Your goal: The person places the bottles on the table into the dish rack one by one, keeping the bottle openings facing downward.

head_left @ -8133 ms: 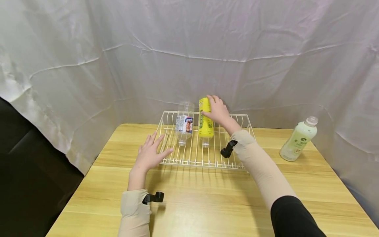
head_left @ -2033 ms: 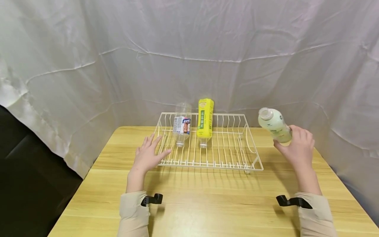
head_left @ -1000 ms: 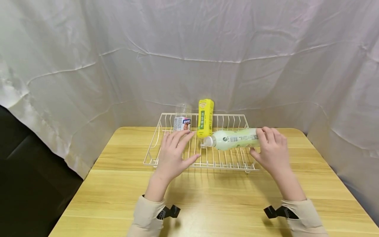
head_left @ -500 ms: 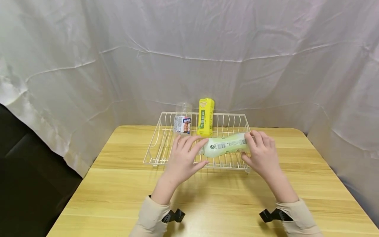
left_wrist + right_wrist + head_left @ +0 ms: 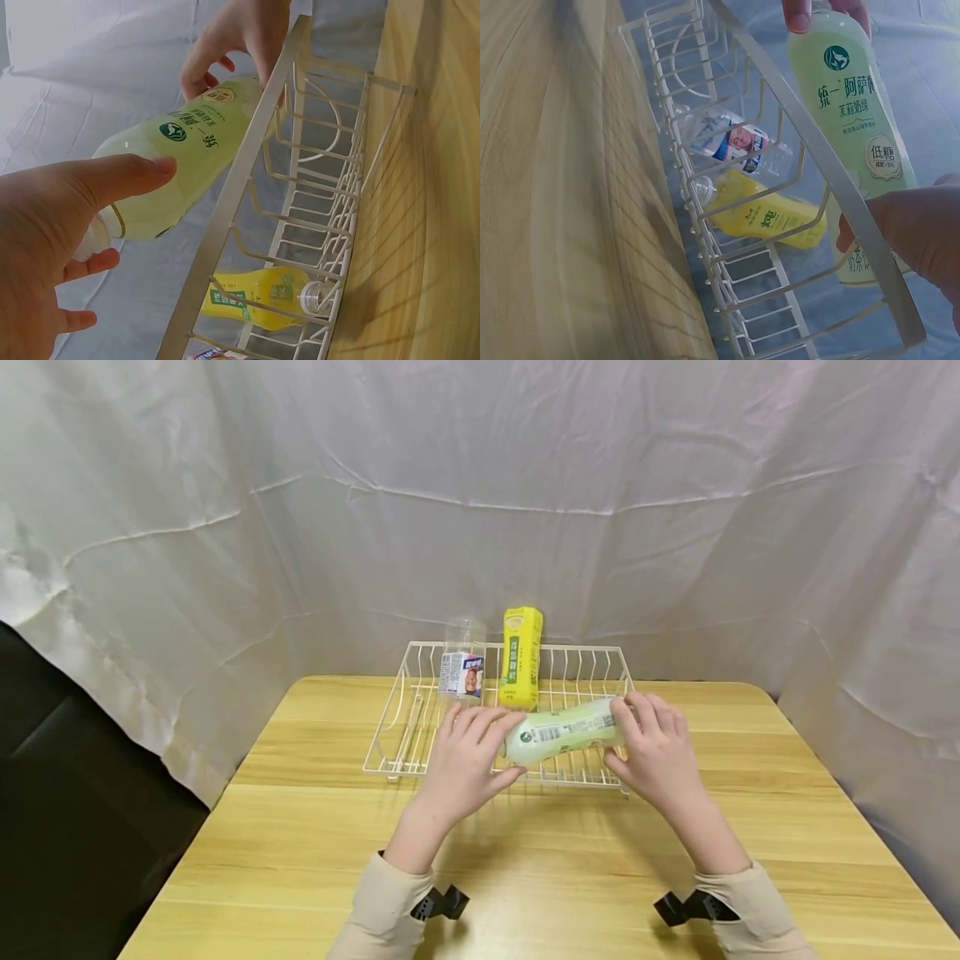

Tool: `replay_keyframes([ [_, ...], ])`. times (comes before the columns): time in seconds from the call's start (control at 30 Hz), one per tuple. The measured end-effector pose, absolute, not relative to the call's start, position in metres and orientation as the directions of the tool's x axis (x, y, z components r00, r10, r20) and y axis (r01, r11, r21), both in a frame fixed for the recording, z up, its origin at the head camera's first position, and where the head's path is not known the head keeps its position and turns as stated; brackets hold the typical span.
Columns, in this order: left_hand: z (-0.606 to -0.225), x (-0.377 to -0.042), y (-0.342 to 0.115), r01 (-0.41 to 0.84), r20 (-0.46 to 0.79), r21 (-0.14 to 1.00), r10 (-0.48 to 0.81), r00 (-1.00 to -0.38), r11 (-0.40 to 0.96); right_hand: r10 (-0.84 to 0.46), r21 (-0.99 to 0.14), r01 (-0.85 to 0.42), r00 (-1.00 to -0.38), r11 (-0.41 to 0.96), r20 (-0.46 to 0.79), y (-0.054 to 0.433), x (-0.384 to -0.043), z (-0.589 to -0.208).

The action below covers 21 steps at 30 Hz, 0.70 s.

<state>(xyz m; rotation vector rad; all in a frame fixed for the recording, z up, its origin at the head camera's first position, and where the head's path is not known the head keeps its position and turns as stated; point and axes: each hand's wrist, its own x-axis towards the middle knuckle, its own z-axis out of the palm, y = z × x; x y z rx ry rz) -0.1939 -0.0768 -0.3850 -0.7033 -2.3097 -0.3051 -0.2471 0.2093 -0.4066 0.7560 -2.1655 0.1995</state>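
A pale green milk tea bottle point(image 5: 566, 731) is held sideways above the front of a white wire rack point(image 5: 225, 202). My right hand point(image 5: 660, 752) grips its base end. At the neck end, my left hand point(image 5: 467, 768) holds it between thumb and fingers; the left wrist view shows the thumb point(image 5: 142, 176) on the bottle's shoulder. In the rack a yellow bottle point(image 5: 521, 656) lies neck toward me. Left of it lies a clear bottle point(image 5: 462, 675) with a blue and white label, its neck hidden behind my left hand in the head view.
The rack stands on a light wooden table point(image 5: 540, 877), near its back edge. Grey curtain cloth point(image 5: 450, 552) hangs behind and at both sides. Something black point(image 5: 82, 793) shows past the table's left edge.
Earlier my right hand released the yellow bottle in the rack, then lifted the green bottle from the table's right and brought it left over the rack. My left hand moved right to its neck.
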Motion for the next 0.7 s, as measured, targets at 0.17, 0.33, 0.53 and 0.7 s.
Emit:
replay_keyframes([
  [0.17,-0.384,-0.195,-0.079,0.594,0.707,0.01,0.415,-0.573,0.804,-0.44,0.087,-0.59,-0.487,0.803,0.755,0.209,-0.244,-0.403],
  [0.33,-0.384,-0.196,-0.081,0.623,0.737,0.01,0.416,-0.533,0.782,-0.407,0.027,-0.609,-0.495,0.792,0.768,0.209,-0.242,-0.397],
  [0.53,-0.383,-0.196,-0.084,0.621,0.756,-0.001,0.407,-0.512,0.784,-0.32,-0.134,-0.642,-0.539,0.755,0.779,0.215,-0.244,-0.392],
  [0.7,-0.382,-0.197,-0.087,0.632,0.78,-0.01,0.401,-0.48,0.775,-0.287,-0.251,-0.651,-0.603,0.717,0.744,0.229,-0.248,-0.386],
])
